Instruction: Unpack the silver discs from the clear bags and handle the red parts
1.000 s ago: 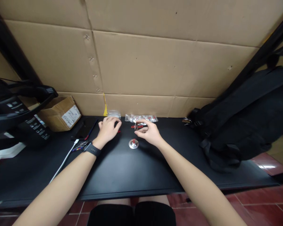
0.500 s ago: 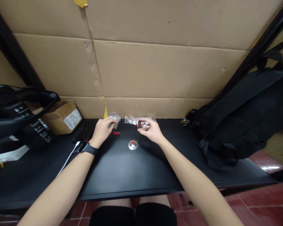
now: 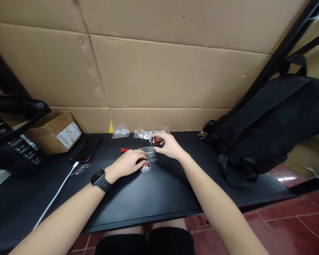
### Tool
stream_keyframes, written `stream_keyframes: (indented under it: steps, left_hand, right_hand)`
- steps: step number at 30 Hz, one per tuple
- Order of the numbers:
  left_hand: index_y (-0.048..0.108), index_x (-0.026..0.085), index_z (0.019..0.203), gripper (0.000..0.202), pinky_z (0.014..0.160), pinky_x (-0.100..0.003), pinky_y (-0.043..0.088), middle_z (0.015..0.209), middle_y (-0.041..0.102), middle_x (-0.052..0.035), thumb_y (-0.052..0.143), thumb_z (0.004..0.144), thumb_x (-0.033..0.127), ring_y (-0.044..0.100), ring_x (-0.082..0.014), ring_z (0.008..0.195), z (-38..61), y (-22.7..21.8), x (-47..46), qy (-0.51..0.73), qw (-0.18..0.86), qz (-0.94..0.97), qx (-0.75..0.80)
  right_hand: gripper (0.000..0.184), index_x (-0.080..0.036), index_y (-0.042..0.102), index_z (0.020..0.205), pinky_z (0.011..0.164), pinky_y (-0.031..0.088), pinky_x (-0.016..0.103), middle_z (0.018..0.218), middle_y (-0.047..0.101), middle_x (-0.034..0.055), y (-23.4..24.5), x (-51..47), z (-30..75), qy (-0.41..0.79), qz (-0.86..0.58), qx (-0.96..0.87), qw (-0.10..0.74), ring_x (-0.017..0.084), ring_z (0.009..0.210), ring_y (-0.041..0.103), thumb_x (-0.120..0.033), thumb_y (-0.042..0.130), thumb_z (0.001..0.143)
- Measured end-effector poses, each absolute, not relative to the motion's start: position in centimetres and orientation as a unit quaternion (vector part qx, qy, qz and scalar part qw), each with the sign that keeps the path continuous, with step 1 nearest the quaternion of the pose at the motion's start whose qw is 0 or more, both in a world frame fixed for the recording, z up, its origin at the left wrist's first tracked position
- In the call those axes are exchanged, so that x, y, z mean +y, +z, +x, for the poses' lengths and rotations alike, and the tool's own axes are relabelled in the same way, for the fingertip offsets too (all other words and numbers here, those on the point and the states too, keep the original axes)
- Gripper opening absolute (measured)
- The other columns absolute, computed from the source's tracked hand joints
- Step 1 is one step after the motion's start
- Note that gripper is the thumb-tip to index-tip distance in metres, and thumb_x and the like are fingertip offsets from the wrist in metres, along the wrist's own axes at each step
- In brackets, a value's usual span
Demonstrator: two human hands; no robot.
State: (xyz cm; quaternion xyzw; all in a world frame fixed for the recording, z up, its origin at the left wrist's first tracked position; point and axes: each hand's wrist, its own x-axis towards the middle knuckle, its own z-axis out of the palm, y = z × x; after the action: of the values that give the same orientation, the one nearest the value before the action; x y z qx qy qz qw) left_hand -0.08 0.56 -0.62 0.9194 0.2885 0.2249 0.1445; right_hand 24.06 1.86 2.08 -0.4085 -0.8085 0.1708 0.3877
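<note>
My left hand (image 3: 129, 163) rests on the black table (image 3: 154, 191), fingers curled over a small clear plastic bag (image 3: 150, 154) beside a silver disc with a red knob (image 3: 145, 167). My right hand (image 3: 168, 146) pinches a small silver and red metal piece (image 3: 156, 141) just above the table near the back. A tiny red part (image 3: 124, 150) lies left of my left hand. Several more clear bags of silver pieces (image 3: 143, 134) lie against the cardboard wall, and an empty-looking clear bag (image 3: 120, 132) sits to their left.
A black backpack (image 3: 268, 131) leans at the right. A cardboard box (image 3: 53, 131), a dark phone with a pen (image 3: 82, 152), keys (image 3: 79, 171) and a white cable (image 3: 55, 196) lie at left. Black equipment (image 3: 7, 138) fills the far left. Cardboard panels (image 3: 162, 71) back the table.
My left hand left the clear bag at the back wall and came forward to the disc with a small bag under its fingers. The right hand kept its metal piece. The view shifted right.
</note>
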Motion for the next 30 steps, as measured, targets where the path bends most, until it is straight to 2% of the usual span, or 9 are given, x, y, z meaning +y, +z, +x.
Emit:
stream_keyframes:
  steps: [3,5,9,12,16,19,24,30]
  left_hand:
    - [0.075,0.027,0.112,0.028,0.100,-0.036,0.047,0.120,0.072,-0.0074,0.059,0.095,0.041,0.066,-0.0243,0.112,-0.3,-0.5,0.3,0.224,0.146,0.918,0.292]
    - [0.074,0.029,0.117,0.031,0.101,-0.038,0.046,0.125,0.070,-0.0076,0.057,0.096,0.043,0.063,-0.0257,0.117,-0.3,-0.7,0.0,0.215,0.125,0.920,0.303]
    - [0.063,0.036,0.133,0.036,0.099,-0.043,0.044,0.133,0.062,-0.0076,0.047,0.101,0.039,0.058,-0.0282,0.122,-0.4,-1.0,-0.4,0.167,0.081,0.927,0.324]
    - [0.055,0.035,0.141,0.040,0.098,-0.042,0.044,0.135,0.060,-0.0088,0.041,0.103,0.036,0.058,-0.0274,0.121,-0.5,-1.2,-0.4,0.161,0.082,0.928,0.326]
    - [0.059,0.030,0.135,0.038,0.100,-0.039,0.044,0.136,0.062,-0.0086,0.038,0.104,0.030,0.058,-0.0248,0.122,-0.7,-1.4,-0.1,0.187,0.119,0.920,0.323]
    - [0.065,0.031,0.127,0.035,0.101,-0.040,0.044,0.140,0.060,-0.0079,0.042,0.101,0.024,0.057,-0.0263,0.126,-0.9,-1.6,0.0,0.191,0.124,0.919,0.323]
    - [0.063,0.035,0.133,0.044,0.101,-0.043,0.044,0.145,0.056,-0.0068,0.046,0.096,0.017,0.056,-0.0287,0.125,-0.8,-1.7,-0.2,0.173,0.081,0.923,0.335]
    - [0.057,0.033,0.140,0.051,0.099,-0.047,0.044,0.142,0.057,-0.0097,0.046,0.094,0.014,0.051,-0.0318,0.125,-0.6,-1.7,-0.3,0.155,0.048,0.922,0.351]
  right_hand:
    - [0.046,-0.022,0.067,0.116,0.089,0.052,0.036,0.119,0.065,0.0087,2.7,1.2,24.2,0.127,-0.398,-0.839,0.348,0.023,0.105,0.062,-0.012,0.071,0.072]
    - [0.044,-0.021,0.068,0.113,0.088,0.050,0.034,0.114,0.065,0.0083,3.1,0.8,24.2,0.114,-0.393,-0.853,0.322,0.023,0.101,0.062,-0.012,0.072,0.070]
    - [0.033,-0.020,0.070,0.101,0.072,0.047,0.026,0.089,0.069,0.0018,3.5,0.0,23.9,0.155,-0.401,-0.873,0.230,0.016,0.076,0.061,-0.015,0.075,0.069]
    - [0.027,-0.019,0.070,0.095,0.065,0.043,0.024,0.076,0.068,-0.0012,3.2,-0.2,23.7,0.175,-0.430,-0.867,0.181,0.014,0.065,0.058,-0.016,0.075,0.068]
    - [0.037,-0.020,0.066,0.104,0.061,0.042,0.022,0.080,0.069,-0.0012,3.1,-0.1,24.2,0.190,-0.451,-0.855,0.174,0.012,0.062,0.058,-0.020,0.077,0.068]
    - [0.035,-0.020,0.065,0.100,0.060,0.042,0.023,0.079,0.068,-0.0010,3.2,-0.1,24.7,0.191,-0.467,-0.848,0.162,0.013,0.063,0.058,-0.023,0.078,0.068]
    - [0.026,-0.020,0.063,0.086,0.060,0.042,0.023,0.074,0.066,-0.0012,3.1,-0.2,24.9,0.181,-0.470,-0.852,0.141,0.014,0.066,0.059,-0.025,0.079,0.066]
    - [0.027,-0.021,0.062,0.088,0.061,0.039,0.023,0.076,0.066,-0.0001,3.2,-0.5,24.3,0.145,-0.487,-0.850,0.141,0.015,0.069,0.058,-0.027,0.078,0.067]
